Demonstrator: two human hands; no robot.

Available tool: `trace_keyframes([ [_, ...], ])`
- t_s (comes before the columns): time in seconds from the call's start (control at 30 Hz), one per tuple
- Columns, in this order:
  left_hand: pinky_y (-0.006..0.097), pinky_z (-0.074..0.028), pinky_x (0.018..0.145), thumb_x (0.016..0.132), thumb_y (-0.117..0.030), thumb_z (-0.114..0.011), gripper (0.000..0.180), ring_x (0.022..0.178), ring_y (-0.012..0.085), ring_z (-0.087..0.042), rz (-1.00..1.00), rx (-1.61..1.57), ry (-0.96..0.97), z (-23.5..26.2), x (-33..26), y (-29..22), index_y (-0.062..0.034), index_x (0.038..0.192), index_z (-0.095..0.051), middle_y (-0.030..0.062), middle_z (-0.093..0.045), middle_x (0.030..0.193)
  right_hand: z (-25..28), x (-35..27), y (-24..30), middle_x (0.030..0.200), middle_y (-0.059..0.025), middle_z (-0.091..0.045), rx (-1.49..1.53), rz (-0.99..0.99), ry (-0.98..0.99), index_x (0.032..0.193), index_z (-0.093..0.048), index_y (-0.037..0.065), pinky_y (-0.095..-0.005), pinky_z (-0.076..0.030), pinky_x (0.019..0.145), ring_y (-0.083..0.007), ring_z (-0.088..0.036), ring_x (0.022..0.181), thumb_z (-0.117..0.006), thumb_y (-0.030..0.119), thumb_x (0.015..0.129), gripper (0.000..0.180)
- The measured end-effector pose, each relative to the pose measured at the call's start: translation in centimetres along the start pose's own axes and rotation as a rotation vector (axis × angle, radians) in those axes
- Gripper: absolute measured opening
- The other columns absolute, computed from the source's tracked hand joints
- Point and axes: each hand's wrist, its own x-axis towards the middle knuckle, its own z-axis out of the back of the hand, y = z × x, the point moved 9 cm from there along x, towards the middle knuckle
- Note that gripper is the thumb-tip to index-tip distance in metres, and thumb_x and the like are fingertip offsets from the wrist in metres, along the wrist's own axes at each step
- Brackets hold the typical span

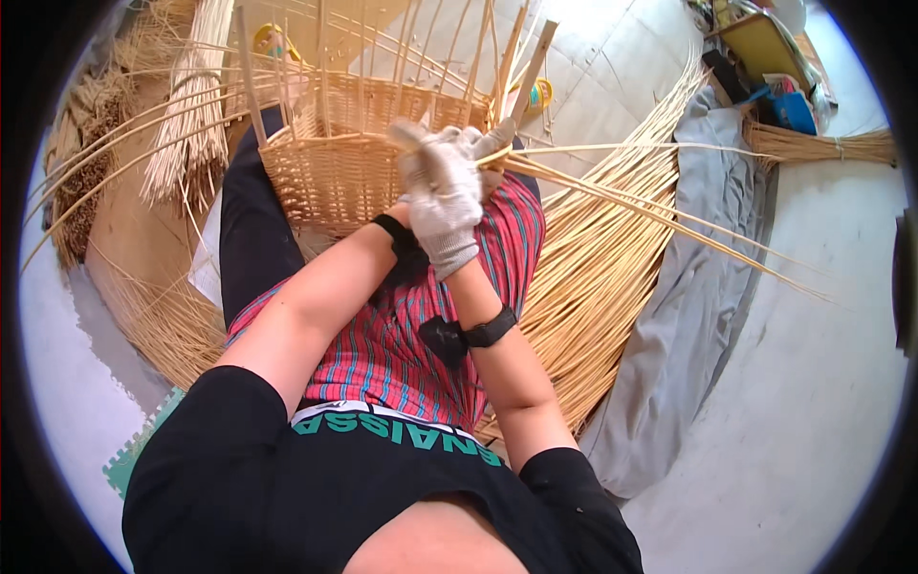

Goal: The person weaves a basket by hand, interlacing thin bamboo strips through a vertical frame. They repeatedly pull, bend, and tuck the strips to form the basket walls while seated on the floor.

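Note:
A half-woven wicker basket (335, 182) stands between my legs, its upright stakes (421, 48) rising from the rim. At its near right corner my right hand (443, 191), in a pale work glove, is closed around wicker strands (612, 191) that stick out to the right. Its fingertips are smeared by motion. My left forearm (325, 287) reaches up from the left to the same corner. Behind the glove, my left hand is mostly hidden, so its grip does not show. Two thicker flat stakes (534, 72) stand beside the gloved hand.
A large spread of long wicker strands (602, 277) lies at my right over a grey cloth (684, 258). Tied bundles (196, 105) rest at the far left, another bundle (822, 145) at the far right. A blue container (792, 110) sits among items there.

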Motion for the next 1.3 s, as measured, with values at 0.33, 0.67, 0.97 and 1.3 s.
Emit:
trace_keyframes([
  [0.33, 0.028, -0.058, 0.08, 0.105, -0.029, -0.058, 0.03, 0.091, 0.0133, -0.07, 0.361, -1.823, -0.137, 3.3, -1.8, 10.7, -0.0068, 0.125, -0.062, 0.0062, -0.072, 0.093, 6.9, 6.4, -12.0, 0.108, -0.0178, -0.069, -0.422, -0.652, 0.644, 0.121, -0.066, 0.005, -0.0377, -0.053, 0.089, -0.0328, -0.067, 0.103, -0.085, 0.032, 0.08, 0.052],
  [0.67, 0.039, -0.055, 0.088, 0.099, -0.03, -0.068, 0.051, 0.104, 0.0269, -0.068, -0.114, -0.808, -0.37, 14.5, 11.0, 0.0, -0.0023, 0.138, -0.051, 0.0162, -0.068, 0.109, 4.3, 5.6, -7.1, 0.091, -0.0156, -0.066, -1.01, -0.481, 0.127, 0.092, -0.066, 0.01, -0.0485, -0.053, 0.075, -0.0382, -0.067, 0.083, -0.076, 0.036, 0.085, 0.029],
  [0.97, 0.043, -0.046, 0.096, 0.092, -0.018, -0.066, 0.051, 0.105, 0.0294, -0.063, -0.217, -0.22, -0.331, 11.0, 0.1, -2.7, -0.0132, 0.142, -0.055, 0.0143, -0.066, 0.111, 7.4, 5.5, -10.0, 0.094, -0.0157, -0.066, -1.107, -0.609, 0.123, 0.109, -0.067, 0.014, -0.049, -0.054, 0.075, -0.0382, -0.068, 0.088, -0.065, 0.041, 0.092, 0.032],
  [1.3, 0.048, -0.052, 0.072, 0.082, -0.026, -0.076, 0.076, 0.082, 0.0396, -0.07, 0.032, -0.363, 0.192, 10.2, 5.2, 4.8, -0.0237, 0.151, -0.045, 0.0214, -0.072, 0.091, 8.4, 2.4, 0.3, 0.11, -0.0129, -0.065, -0.384, -0.229, -0.037, 0.124, -0.066, 0.007, -0.0337, -0.056, 0.082, -0.0244, -0.067, 0.096, -0.073, 0.008, 0.09, 0.035],
])
